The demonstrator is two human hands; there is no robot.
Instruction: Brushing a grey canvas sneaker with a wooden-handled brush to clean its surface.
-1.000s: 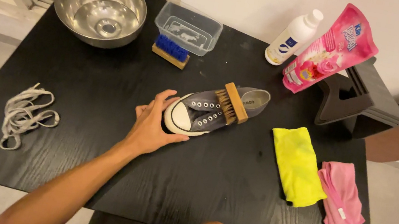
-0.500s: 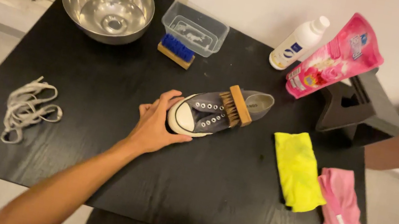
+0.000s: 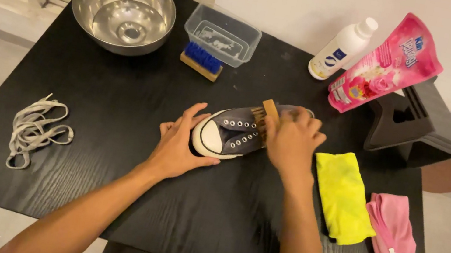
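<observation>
Mid-counter, left hand (image 3: pixel 177 147) lies open, steadying the shoe (image 3: pixel 234 136) toe; right hand (image 3: pixel 292 139) closes its grip on the brush (image 3: pixel 265 117); scrubbing seems next, needing firm strokes

Grey sneaker (image 3: pixel 234 136), white toe cap, unlaced, lies on its side mid-desk; wooden brush (image 3: pixel 264 117) rests across its upper, partly hidden

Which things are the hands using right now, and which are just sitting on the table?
In use:
left hand steadying the grey sneaker
right hand on the wooden brush

Just lying about:
laces
metal bowl
blue brush
plastic tub
white bottle
pink pouch
yellow cloth
pink cloth
</observation>
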